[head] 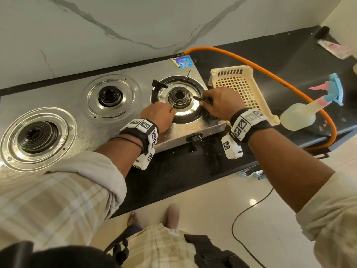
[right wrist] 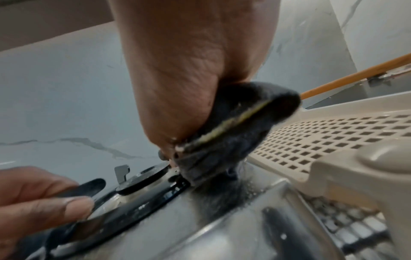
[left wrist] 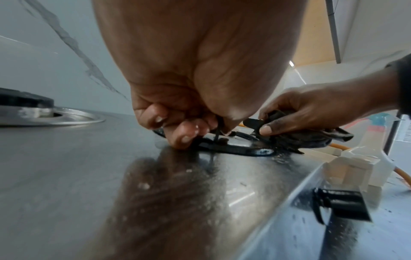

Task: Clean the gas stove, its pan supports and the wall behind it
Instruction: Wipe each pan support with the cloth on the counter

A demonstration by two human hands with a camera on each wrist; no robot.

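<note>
The steel gas stove [head: 77, 97] lies on a black counter below the marble wall [head: 116, 26]. A black pan support [head: 160, 84] rings the right burner [head: 179, 96]. My left hand [head: 164, 115] pinches a thin prong of the pan support [left wrist: 219, 133] at its near left side. My right hand [head: 218, 103] grips a bunched dark cloth [right wrist: 222, 140] and presses it against the support's right side, thumb on a prong [left wrist: 251, 123]. In the right wrist view the cloth touches the ring [right wrist: 155, 198] at the stove's right edge.
The middle burner [head: 110, 95] and left burner [head: 36, 136] carry no supports. A cream plastic basket [head: 239, 88] stands right beside the stove. Further right lie a spray bottle [head: 301, 115] and an orange gas hose [head: 270, 74]. A black knob [head: 195, 138] sticks out in front.
</note>
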